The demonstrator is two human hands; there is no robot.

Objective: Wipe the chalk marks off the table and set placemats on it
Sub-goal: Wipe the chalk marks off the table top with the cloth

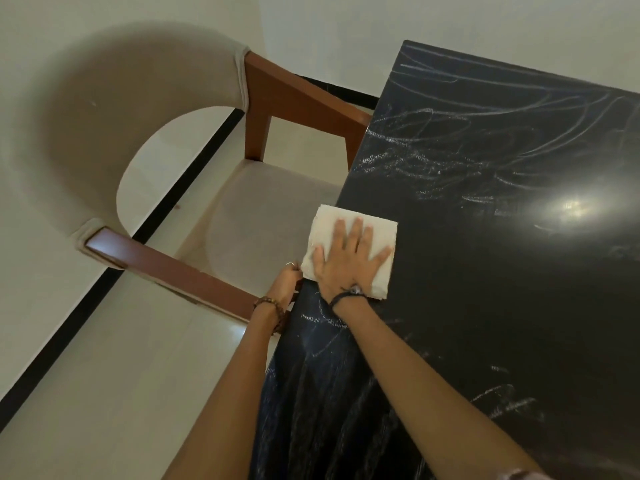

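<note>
A black table (502, 271) fills the right side, scribbled with white chalk marks (433, 157) over its far part and faint streaks near me. A folded white cloth (349, 220) lies at the table's left edge, partly overhanging it. My right hand (349, 258) lies flat on the cloth with fingers spread and straight. My left hand (285, 282) is at the table's left edge just beside the cloth, its fingers curled over the edge; a bead bracelet is on that wrist. No placemats are in view.
An upholstered beige chair (114, 126) with brown wooden arms (173, 268) stands pushed against the table's left side. Pale tiled floor with a black stripe (69, 323) runs to the left. A lamp glare shines on the tabletop at right.
</note>
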